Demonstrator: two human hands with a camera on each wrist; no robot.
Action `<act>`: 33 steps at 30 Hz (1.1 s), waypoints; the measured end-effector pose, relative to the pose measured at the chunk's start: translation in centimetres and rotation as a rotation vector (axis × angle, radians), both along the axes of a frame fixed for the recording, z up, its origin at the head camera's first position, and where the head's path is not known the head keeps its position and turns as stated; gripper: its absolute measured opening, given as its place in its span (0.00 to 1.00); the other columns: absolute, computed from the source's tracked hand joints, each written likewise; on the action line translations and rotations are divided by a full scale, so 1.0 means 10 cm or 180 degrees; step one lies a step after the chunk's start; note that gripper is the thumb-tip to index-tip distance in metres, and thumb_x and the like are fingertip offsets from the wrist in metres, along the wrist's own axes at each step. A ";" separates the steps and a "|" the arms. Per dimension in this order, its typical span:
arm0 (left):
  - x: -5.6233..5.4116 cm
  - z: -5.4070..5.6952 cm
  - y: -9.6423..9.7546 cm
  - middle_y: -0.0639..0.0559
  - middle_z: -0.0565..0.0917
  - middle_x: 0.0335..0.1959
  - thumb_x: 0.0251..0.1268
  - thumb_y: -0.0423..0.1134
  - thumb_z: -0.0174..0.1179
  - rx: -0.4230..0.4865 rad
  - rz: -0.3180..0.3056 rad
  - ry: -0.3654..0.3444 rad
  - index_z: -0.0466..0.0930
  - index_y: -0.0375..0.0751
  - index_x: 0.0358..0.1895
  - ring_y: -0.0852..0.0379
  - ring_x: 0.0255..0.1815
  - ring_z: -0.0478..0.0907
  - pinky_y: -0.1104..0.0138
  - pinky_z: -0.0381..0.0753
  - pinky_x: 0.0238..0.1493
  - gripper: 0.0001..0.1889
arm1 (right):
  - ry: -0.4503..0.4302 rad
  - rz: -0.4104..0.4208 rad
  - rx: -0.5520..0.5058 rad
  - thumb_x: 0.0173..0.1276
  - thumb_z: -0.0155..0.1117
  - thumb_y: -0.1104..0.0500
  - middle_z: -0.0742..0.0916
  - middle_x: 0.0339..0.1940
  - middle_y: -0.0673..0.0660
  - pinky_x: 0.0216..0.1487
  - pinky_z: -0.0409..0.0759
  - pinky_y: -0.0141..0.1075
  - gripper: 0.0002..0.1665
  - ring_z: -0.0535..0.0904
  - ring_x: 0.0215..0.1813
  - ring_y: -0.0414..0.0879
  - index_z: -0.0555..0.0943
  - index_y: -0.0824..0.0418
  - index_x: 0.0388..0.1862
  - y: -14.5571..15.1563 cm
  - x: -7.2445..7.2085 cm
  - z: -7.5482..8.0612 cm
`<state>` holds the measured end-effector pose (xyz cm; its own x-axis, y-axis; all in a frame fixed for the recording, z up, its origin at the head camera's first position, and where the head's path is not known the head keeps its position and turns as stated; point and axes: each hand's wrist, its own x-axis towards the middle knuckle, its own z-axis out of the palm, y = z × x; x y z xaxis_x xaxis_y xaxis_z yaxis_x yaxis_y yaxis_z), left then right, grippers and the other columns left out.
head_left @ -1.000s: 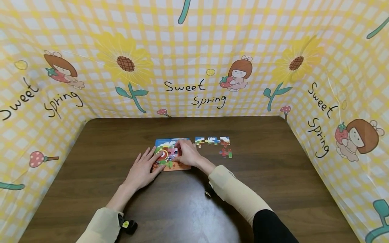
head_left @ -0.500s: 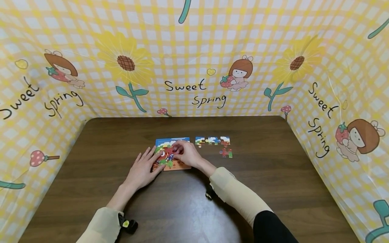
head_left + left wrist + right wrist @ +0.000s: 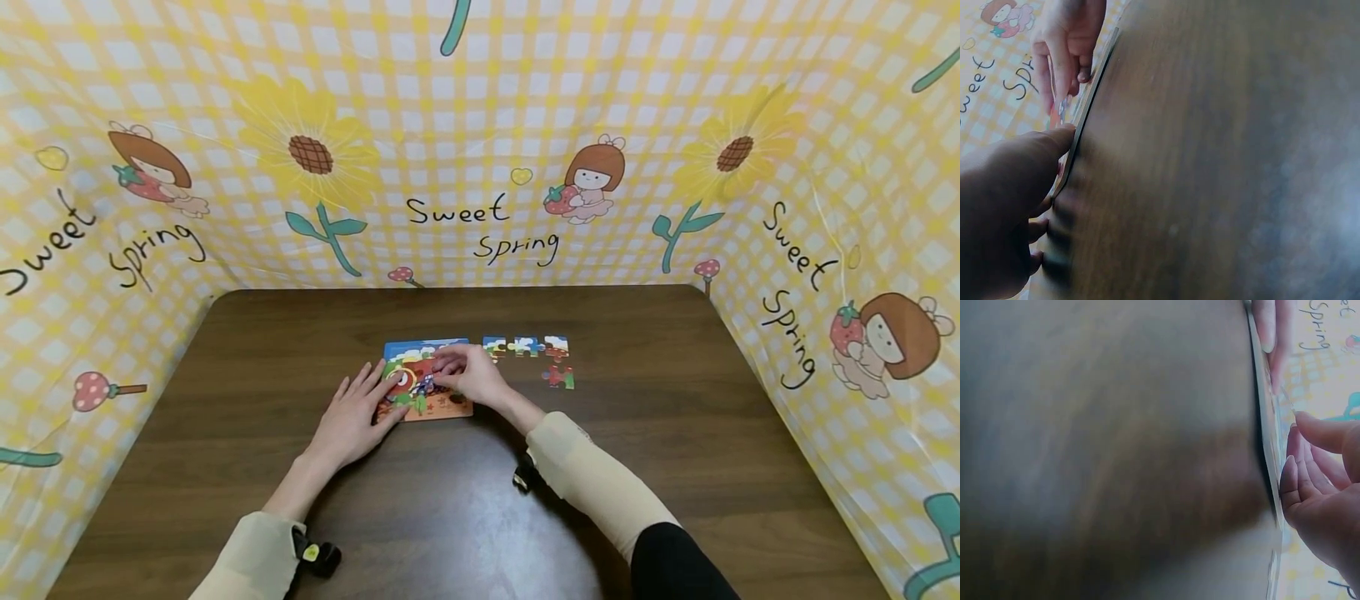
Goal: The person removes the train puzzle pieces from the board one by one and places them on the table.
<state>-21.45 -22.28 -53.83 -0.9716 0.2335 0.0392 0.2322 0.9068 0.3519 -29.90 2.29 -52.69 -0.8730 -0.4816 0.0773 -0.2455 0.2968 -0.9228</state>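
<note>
A colourful jigsaw puzzle board (image 3: 438,407) with a blue top edge and orange bottom lies on the brown table. My left hand (image 3: 352,421) rests on its left side, fingers spread, the thumb on the lower part. Over the right half, my right hand (image 3: 476,375) pinches a puzzle piece (image 3: 1062,111) between thumb and fingers. In the left wrist view that piece stands tilted above the board. From the right wrist view only the thin edge of the piece (image 3: 1289,400) shows at the thumb tip. The fingers hide part of the picture.
Several loose puzzle pieces lie right of the board: a top row with a blue-and-white piece (image 3: 525,346) in it, and a red-and-green piece (image 3: 558,377) below. A yellow checked cloth (image 3: 480,108) walls the table (image 3: 637,375) on its back and sides.
My right hand, with the piece pinched in it, first shifts slightly left and turns the piece, then draws back a little to the right. The left hand stays in place.
</note>
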 end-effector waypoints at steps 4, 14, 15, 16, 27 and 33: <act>0.00 0.00 0.00 0.38 0.59 0.91 0.84 0.60 0.59 0.0013 0.0006 -0.0005 0.67 0.50 0.87 0.32 0.92 0.53 0.30 0.51 0.88 0.37 | -0.0070 -0.0091 -0.0050 0.72 0.76 0.70 0.92 0.51 0.69 0.46 0.87 0.29 0.23 0.91 0.47 0.51 0.86 0.71 0.64 0.14 0.00 0.04; -0.01 -0.01 -0.01 0.38 0.59 0.91 0.83 0.59 0.60 0.0020 -0.0001 -0.0023 0.66 0.50 0.87 0.31 0.92 0.53 0.29 0.50 0.88 0.37 | -0.0072 -0.0319 -0.0046 0.70 0.76 0.72 0.93 0.51 0.70 0.41 0.82 0.26 0.23 0.89 0.44 0.43 0.86 0.72 0.64 0.61 0.02 0.07; -0.01 -0.01 -0.01 0.38 0.59 0.91 0.83 0.60 0.60 0.0020 -0.0001 -0.0023 0.67 0.50 0.87 0.32 0.92 0.53 0.30 0.50 0.88 0.37 | -0.0059 -0.0342 -0.0022 0.70 0.76 0.72 0.93 0.51 0.70 0.41 0.83 0.26 0.23 0.89 0.44 0.42 0.86 0.72 0.64 0.66 0.03 0.06; -0.01 -0.01 -0.01 0.38 0.58 0.91 0.83 0.60 0.60 0.0020 -0.0002 -0.0021 0.67 0.50 0.87 0.32 0.92 0.53 0.30 0.50 0.88 0.37 | -0.0053 -0.0357 -0.0002 0.70 0.76 0.72 0.93 0.51 0.70 0.41 0.83 0.26 0.23 0.88 0.44 0.42 0.86 0.72 0.64 0.71 0.04 0.06; 0.00 -0.02 0.00 0.38 0.58 0.91 0.83 0.60 0.60 0.0028 0.0000 0.0007 0.67 0.50 0.87 0.32 0.92 0.53 0.30 0.50 0.88 0.37 | 0.0316 -0.0575 0.0333 0.70 0.77 0.71 0.93 0.46 0.68 0.43 0.84 0.27 0.20 0.89 0.42 0.48 0.88 0.73 0.60 1.23 0.12 0.04; 0.01 -0.02 0.00 0.38 0.59 0.91 0.83 0.61 0.59 0.0028 0.0010 0.0006 0.67 0.50 0.87 0.32 0.92 0.53 0.30 0.50 0.88 0.37 | 0.0457 -0.0581 0.0510 0.68 0.78 0.71 0.94 0.44 0.67 0.41 0.84 0.26 0.19 0.89 0.39 0.47 0.88 0.74 0.58 1.38 0.14 0.03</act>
